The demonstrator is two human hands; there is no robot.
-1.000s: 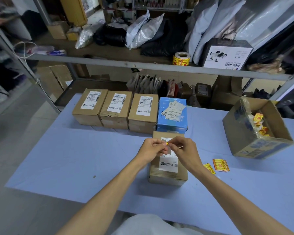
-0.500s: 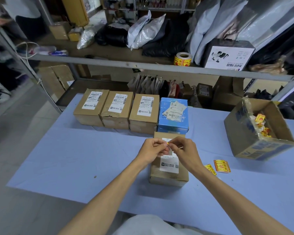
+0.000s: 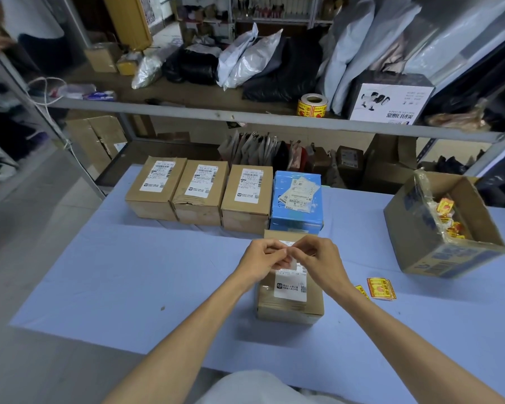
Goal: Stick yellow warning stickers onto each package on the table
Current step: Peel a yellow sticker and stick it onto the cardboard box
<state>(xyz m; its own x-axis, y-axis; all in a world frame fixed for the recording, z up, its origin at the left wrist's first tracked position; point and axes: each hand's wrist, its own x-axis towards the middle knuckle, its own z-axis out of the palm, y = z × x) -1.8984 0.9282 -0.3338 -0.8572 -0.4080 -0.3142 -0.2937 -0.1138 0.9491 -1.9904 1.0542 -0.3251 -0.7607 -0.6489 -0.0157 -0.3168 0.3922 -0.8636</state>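
Cardboard package sits directly beneath both hands, long axis running away from the person; left hand and right hand meet fingertip to fingertip, pinching something small, probably a sticker.

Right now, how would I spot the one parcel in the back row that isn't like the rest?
Find the blue table, then the row of four parcels along its far edge. The blue box is at the row's right end; the other three are brown cardboard.

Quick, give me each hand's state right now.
Left hand: fingers pinched shut on something small over the cardboard package; what it is cannot be told.
Right hand: pinched shut on the same item.
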